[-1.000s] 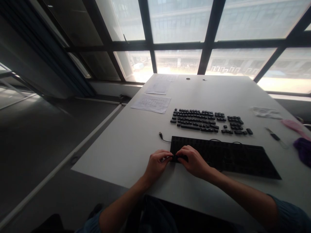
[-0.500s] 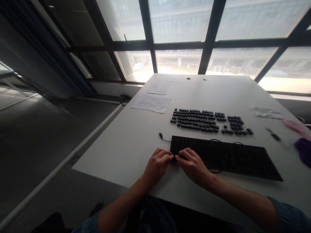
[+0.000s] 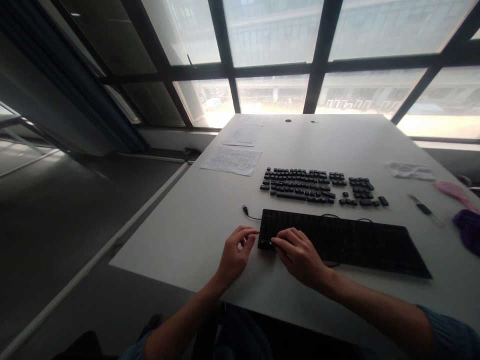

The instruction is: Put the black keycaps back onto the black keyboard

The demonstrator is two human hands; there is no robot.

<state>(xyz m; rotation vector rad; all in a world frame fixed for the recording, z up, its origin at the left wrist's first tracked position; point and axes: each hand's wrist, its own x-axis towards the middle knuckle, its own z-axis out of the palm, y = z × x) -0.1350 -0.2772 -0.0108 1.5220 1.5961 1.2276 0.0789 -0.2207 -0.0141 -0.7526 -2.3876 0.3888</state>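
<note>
A black keyboard (image 3: pixel 360 245) lies at a slant near the table's front edge; its main surface looks bare of keycaps. At its lower left corner sit a few small black keycaps (image 3: pixel 264 242). My right hand (image 3: pixel 300 255) rests over the keyboard's left part, thumb and fingertips closed together at a small keycap there. Just left of the keyboard is my left hand (image 3: pixel 235 252), its thumb and forefinger apart with nothing between them, the forefinger's tip close to the keyboard's edge. Behind the keyboard, loose keycaps (image 3: pixel 300 183) lie in rows in a keyboard layout.
The keyboard's USB plug (image 3: pixel 245 210) lies left of it on the white table (image 3: pixel 168 235). Printed sheets (image 3: pixel 231 161) lie at the back left. At the right are a knife-like tool (image 3: pixel 424 209), a white cloth (image 3: pixel 410 171), a pink cloth (image 3: pixel 452 192) and a purple cloth (image 3: pixel 468 227).
My left hand has opened and drawn back left from the keyboard's corner, uncovering keycaps there. My right hand has stayed at about the same spot. The view has shifted slightly.
</note>
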